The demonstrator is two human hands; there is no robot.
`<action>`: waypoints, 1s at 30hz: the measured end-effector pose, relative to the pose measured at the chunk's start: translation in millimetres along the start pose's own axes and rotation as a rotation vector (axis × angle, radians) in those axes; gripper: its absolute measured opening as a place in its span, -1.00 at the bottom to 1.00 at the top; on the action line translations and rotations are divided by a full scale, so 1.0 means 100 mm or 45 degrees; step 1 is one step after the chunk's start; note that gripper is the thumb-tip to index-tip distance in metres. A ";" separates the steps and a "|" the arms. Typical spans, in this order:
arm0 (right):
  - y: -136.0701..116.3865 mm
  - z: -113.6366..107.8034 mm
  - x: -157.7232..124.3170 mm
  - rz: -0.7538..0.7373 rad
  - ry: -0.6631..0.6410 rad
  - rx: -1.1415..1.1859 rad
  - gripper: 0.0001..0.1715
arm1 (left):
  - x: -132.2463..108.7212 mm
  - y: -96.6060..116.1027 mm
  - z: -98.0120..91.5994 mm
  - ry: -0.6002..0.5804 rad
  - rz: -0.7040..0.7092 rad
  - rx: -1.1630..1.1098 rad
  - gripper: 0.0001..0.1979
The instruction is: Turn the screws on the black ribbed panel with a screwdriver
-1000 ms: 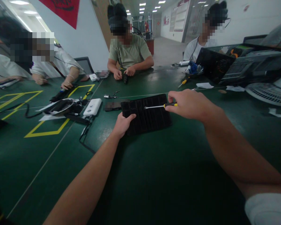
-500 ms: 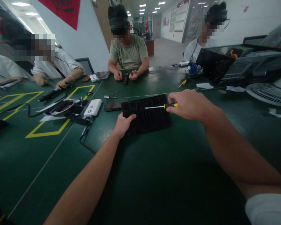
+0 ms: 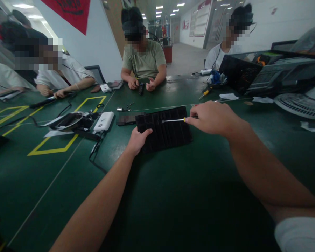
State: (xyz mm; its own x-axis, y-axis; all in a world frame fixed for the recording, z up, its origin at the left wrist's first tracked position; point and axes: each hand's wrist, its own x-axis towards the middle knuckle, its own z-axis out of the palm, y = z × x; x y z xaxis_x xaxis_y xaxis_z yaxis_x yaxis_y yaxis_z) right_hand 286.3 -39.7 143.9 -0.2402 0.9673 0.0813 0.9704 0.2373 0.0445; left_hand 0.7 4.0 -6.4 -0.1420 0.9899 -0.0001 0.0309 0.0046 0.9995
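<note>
The left hand (image 3: 138,140) pinches the left edge of a ribbed black panel (image 3: 170,137) mid-table, while the right hand (image 3: 214,117) grips a screwdriver (image 3: 173,120), its tip at the panel's face. Looks like fastener work, though I can't make out any screw; the next turn probably calls for a steady panel and a seated tip.

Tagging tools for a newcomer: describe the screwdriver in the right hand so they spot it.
At the dark green table, find the black ribbed panel gripped by the left hand. The silver-shafted screwdriver reaches over it from the right hand. Unlike the yellow-handled tool lying farther back, this one is held, its handle mostly hidden.
</note>
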 end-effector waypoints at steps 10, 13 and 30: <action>0.00 0.03 0.02 -0.009 -0.046 0.053 -0.53 | 0.00 0.01 0.00 -0.009 -0.022 -0.023 -0.54; 0.03 0.04 0.01 -0.039 -0.036 0.065 -0.69 | -0.01 0.01 0.01 -0.009 -0.011 -0.023 -0.54; 0.05 0.04 0.02 -0.057 -0.005 0.076 -0.64 | 0.01 -0.01 0.00 -0.002 -0.026 -0.009 -0.53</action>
State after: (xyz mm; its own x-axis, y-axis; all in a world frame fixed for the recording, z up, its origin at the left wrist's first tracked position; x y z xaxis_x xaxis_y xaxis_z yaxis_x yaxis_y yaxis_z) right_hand 291.2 -36.5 140.6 -0.2831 0.9560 0.0768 0.9585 0.2848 -0.0117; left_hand 0.3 5.2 -7.2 -0.1409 0.9898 -0.0208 0.0208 0.0240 0.9995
